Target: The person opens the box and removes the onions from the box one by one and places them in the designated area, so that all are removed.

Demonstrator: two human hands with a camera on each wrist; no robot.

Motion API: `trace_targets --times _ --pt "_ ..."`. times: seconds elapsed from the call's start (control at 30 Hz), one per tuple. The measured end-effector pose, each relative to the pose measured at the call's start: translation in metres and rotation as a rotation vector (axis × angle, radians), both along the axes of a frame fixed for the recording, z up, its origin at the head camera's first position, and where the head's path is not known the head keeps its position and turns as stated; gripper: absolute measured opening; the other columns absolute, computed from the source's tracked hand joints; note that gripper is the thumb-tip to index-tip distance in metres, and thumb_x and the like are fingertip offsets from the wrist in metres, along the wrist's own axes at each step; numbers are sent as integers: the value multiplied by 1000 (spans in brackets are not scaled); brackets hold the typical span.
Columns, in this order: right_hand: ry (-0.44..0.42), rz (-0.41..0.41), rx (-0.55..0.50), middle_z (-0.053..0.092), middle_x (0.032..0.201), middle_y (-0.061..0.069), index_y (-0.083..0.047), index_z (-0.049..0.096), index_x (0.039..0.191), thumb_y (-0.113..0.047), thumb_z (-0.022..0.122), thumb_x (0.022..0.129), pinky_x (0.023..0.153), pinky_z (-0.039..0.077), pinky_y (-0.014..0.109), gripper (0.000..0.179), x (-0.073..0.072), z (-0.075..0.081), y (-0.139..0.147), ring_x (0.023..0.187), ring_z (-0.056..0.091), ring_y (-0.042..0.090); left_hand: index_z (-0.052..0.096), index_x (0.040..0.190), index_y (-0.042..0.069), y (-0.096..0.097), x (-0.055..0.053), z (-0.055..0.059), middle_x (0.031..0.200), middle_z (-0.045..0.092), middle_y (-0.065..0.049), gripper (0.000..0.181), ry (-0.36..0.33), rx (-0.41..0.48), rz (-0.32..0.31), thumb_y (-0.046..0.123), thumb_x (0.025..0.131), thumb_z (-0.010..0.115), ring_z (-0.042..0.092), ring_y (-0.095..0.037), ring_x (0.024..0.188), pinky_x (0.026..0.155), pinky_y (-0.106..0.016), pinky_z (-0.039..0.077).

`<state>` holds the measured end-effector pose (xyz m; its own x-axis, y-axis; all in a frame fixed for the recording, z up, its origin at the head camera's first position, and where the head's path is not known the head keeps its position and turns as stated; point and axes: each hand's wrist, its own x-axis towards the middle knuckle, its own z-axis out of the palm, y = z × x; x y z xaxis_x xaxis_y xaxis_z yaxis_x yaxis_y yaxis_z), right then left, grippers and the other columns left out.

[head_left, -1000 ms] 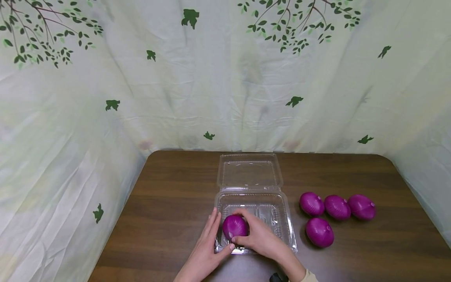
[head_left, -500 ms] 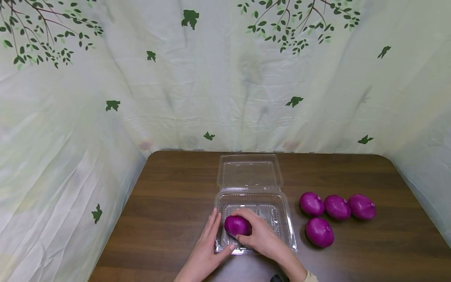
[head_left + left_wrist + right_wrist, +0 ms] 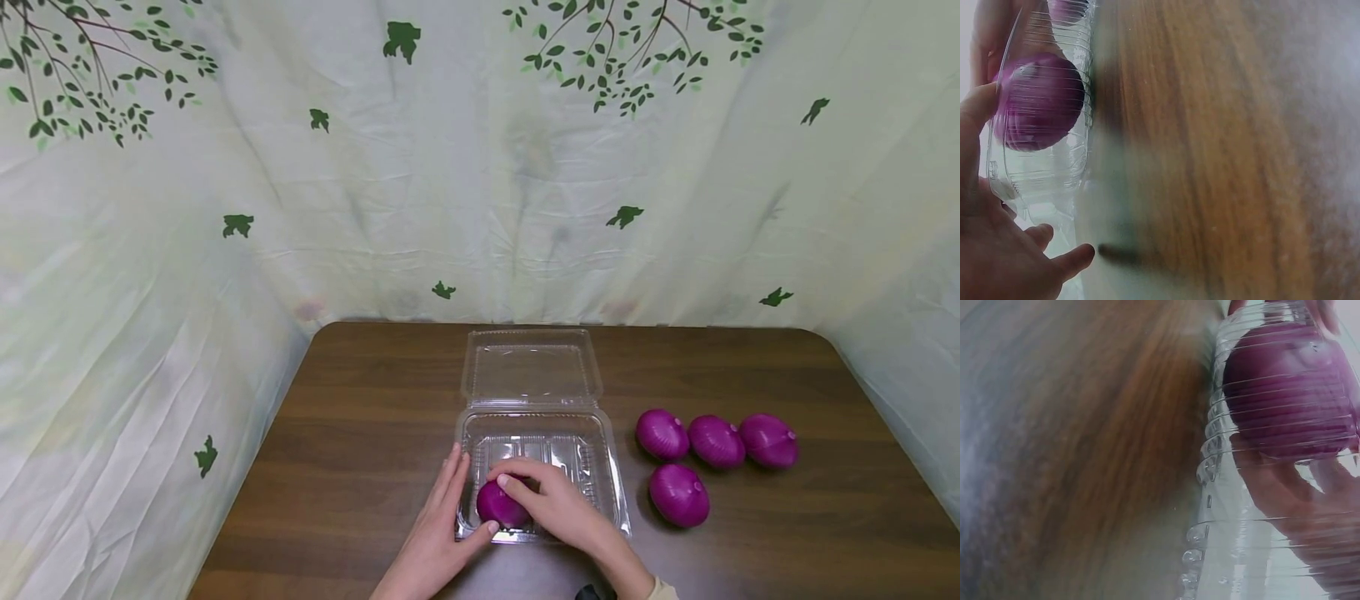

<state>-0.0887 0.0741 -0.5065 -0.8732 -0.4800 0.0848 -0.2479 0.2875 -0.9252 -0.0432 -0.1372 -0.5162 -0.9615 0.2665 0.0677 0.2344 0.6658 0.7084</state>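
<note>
A clear plastic clamshell container [image 3: 619, 496] stands on the table with its lid [image 3: 532, 367] folded back. Inside its front left corner is a purple onion [image 3: 495, 507], seen through the ribbed wall in the left wrist view [image 3: 1041, 103] and the right wrist view. My right hand [image 3: 558, 504] holds that onion from the right, thumb across the top and fingers curled behind it. Along the container's left side rests my left hand [image 3: 438, 533], fingers straight and thumb at the front rim beside the onion.
To the right of the container lie several more purple onions, one [image 3: 678, 496] nearer me and a row [image 3: 717, 442] behind it. The brown wooden table [image 3: 360, 433] ends at a pale curtain [image 3: 480, 167] with leaf prints.
The onion under my right hand has shifted slightly toward me in the container. The right thumb has moved from the onion's near side to its top. My left hand has stayed in place.
</note>
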Motion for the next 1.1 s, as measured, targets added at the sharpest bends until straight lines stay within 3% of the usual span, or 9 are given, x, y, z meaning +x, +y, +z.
trace_targets --times 0.17,0.3,0.43,0.57,0.7,0.93,1.1 --pt "-129 10 -86 64 124 12 -12 63 125 -27 62 97 85 53 31 31 0 2 2 108 63 23 22 158 13 0 0 1 165 4 6 93 -16 0 5 57 88 65 14 -25 148 107 -62 29" --pt "-134 20 23 61 129 14 -7 56 136 -34 63 95 89 52 36 50 0 4 4 111 62 25 22 158 14 0 -1 2 165 5 6 93 -18 -1 6 58 88 65 16 -25 148 106 -63 30" --pt "-88 52 145 66 121 7 -4 58 134 -43 61 94 89 50 37 56 -1 6 4 106 62 19 22 158 13 0 -1 2 165 5 6 93 -18 5 3 58 88 64 16 -25 147 106 -62 31" --pt "-111 95 131 66 108 -2 -7 58 133 -43 64 92 79 52 30 55 0 6 3 93 63 10 22 158 13 0 -1 2 165 4 6 93 -21 4 2 60 88 63 16 -26 147 105 -64 32" --pt "-108 111 100 65 107 -4 -11 57 134 -43 70 88 77 53 28 57 0 4 3 91 63 7 22 158 12 0 -1 1 165 5 6 93 -23 3 3 58 88 64 15 -25 148 106 -62 31" --pt "-106 65 94 66 102 -7 -16 60 129 -43 76 84 75 53 28 55 0 3 2 88 63 8 22 158 13 0 -1 1 165 5 7 94 -32 5 4 59 88 64 16 -26 148 105 -63 32" --pt "-95 -24 108 65 109 -3 -16 59 129 -45 78 80 77 53 30 60 2 5 2 93 63 12 23 158 13 0 0 1 165 5 6 94 -20 9 4 59 88 64 15 -24 148 106 -61 32"
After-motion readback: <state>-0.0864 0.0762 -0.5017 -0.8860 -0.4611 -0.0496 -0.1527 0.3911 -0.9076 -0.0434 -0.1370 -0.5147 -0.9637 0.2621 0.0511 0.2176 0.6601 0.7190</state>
